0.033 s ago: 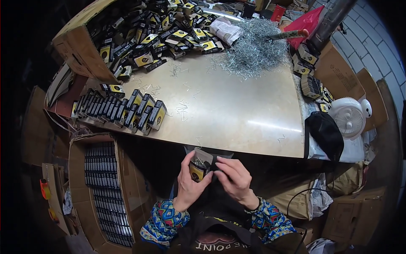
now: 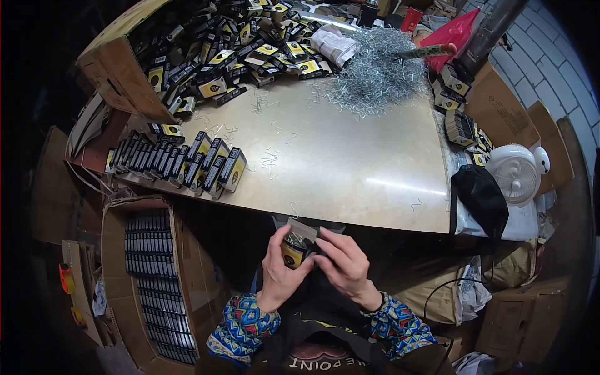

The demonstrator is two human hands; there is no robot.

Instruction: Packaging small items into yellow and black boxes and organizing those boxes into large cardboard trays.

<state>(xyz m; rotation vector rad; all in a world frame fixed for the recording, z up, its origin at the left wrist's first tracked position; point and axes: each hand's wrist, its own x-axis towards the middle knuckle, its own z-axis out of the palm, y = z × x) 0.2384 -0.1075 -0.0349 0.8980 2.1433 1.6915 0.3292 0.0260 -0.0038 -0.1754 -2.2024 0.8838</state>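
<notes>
Cluttered workshop corner with a white tiled wall (image 2: pixel 556 62) at upper right; a wide pale metal-topped worktable (image 2: pixel 350 162) filled the middle of the view. Big open brown cardboard carton (image 2: pixel 119 69) at the table's upper left spilled a heap of small black-and-yellow boxes (image 2: pixel 244 44) onto the top. Second open cardboard box (image 2: pixel 112 250) sat on the floor at lower left, packed with tight rows of dark boxes (image 2: pixel 153 281). Loose pile of shiny silver metal clips (image 2: pixel 375 72) lay on the far right part of the table, a red plastic bag (image 2: pixel 459 34) just beyond it. Neat row of upright black-and-yellow boxes (image 2: pixel 181 162) stood along the table's left near edge. White round fan (image 2: pixel 517 172) and a black cloth cap (image 2: pixel 481 197) rested off the table's right side.

Both hands were below the near table edge, close to the body, sleeves in a bright multicolour pattern. Left hand (image 2: pixel 280 272) was closed around a small black-and-yellow box with its top flap open (image 2: pixel 294 247), held upright. Right hand (image 2: pixel 345 262) touched the same box from the right, fingers (image 2: pixel 325 247) curled against its side; exact grip there could not be told.
</notes>
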